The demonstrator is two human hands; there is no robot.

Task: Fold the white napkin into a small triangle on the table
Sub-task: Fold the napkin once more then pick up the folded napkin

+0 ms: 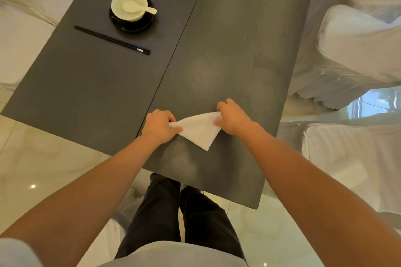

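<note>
The white napkin (198,130) lies on the dark grey table (227,54) near its front edge, folded into a small triangle with one point toward me. My left hand (160,125) pinches the napkin's left corner between thumb and fingers. My right hand (233,116) grips the right corner, with the fingers curled over the cloth's upper edge. Both hands rest on the tabletop, and each hides the corner that it holds.
A white bowl with a spoon (129,5) sits on a black saucer (132,23) at the far left. Black chopsticks (111,39) lie in front of it. White-covered chairs (358,50) stand along the right side, and more white covers lie to the left.
</note>
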